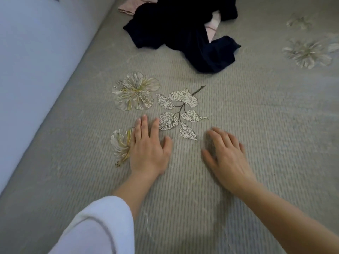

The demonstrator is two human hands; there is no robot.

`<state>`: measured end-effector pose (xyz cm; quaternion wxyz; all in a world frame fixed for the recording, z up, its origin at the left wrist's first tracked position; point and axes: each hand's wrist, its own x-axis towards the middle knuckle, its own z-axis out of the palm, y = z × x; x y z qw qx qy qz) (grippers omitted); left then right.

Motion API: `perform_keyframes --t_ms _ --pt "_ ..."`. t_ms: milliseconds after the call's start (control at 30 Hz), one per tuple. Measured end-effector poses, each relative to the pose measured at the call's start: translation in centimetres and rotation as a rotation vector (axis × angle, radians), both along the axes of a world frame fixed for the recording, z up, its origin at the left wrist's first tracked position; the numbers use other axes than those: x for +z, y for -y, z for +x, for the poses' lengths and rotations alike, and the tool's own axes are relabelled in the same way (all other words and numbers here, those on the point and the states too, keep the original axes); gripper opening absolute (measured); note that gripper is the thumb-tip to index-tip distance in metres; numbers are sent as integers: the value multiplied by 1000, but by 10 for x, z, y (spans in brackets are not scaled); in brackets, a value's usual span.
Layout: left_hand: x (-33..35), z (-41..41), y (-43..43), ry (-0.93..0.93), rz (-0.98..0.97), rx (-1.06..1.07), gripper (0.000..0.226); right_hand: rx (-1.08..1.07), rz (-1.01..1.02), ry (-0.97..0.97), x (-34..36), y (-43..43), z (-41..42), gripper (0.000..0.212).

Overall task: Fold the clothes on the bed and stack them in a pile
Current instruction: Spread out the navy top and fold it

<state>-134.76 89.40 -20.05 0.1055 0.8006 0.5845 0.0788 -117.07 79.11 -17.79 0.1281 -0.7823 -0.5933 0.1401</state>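
We are resting our left hand (148, 145) flat on the bed (256, 129), with the fingers straight and close together and nothing in its grasp. Our right hand (226, 156) is lying open near it, fingers spread and empty. It is blurred, so we cannot tell whether it is touching the cover. The cover is showing a ribbed grey weave printed with pale flowers (134, 90) and veined leaves (180, 110). Well beyond our hands, a crumpled dark navy garment (179, 33) is lying unfolded over soft pink fabric (128, 8).
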Motion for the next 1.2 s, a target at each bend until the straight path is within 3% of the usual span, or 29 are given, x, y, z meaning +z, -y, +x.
perform_keyframes --t_ms 133,400,467,567,767,900,1000,1133,1200 --pt "-3 -1 0 2 29 6 66 3 157 -93 -5 -70 17 48" --pt "4 2 2 19 17 12 64 -391 178 -358 10 -201 49 91" --pt "6 2 3 26 28 7 64 -433 98 -323 9 -222 58 77" --pt "7 3 2 33 4 11 65 -443 85 -246 1 -230 70 39" --pt "4 3 1 23 -10 24 65 -338 363 -371 -12 -180 58 24" --pt "-1 2 0 49 8 25 64 -9 363 -153 -17 -101 26 22" --pt "-3 0 -1 83 39 37 60 169 304 -126 -17 -44 12 20" --pt "0 -1 12 195 153 -16 53 55 299 -450 3 27 -4 36" --pt "1 -7 32 244 108 -11 52 0 267 -566 19 58 -11 31"
